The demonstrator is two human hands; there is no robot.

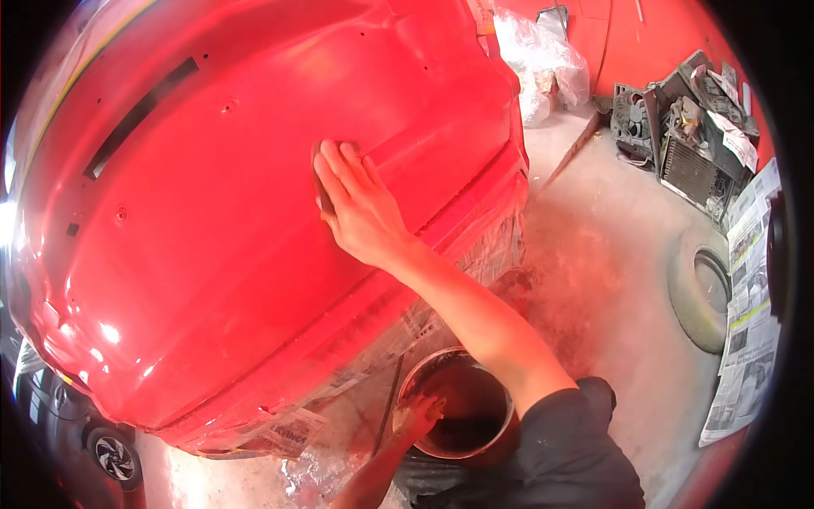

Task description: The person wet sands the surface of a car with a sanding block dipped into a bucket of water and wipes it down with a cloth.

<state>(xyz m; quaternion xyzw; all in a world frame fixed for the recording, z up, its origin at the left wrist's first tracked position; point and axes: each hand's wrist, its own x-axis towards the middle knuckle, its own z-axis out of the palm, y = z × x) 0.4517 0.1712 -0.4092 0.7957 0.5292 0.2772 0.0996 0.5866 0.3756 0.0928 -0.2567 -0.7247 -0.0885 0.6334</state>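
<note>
Right hand (363, 208) laid on red car panel (254, 161) ahead, left hand (417, 416) well apart over bucket (454, 373), can't tell if either grips anything; work seems under way, done and remaining areas indistinguishable

R fingers (339, 167) on pnl (237, 153) (red)

A red-stained, pale grey concrete floor (615, 220), right of the right hand (360, 212), carries a worn round rubber tyre (683, 293) and dark, finned metal radiator parts (691, 174).
</note>
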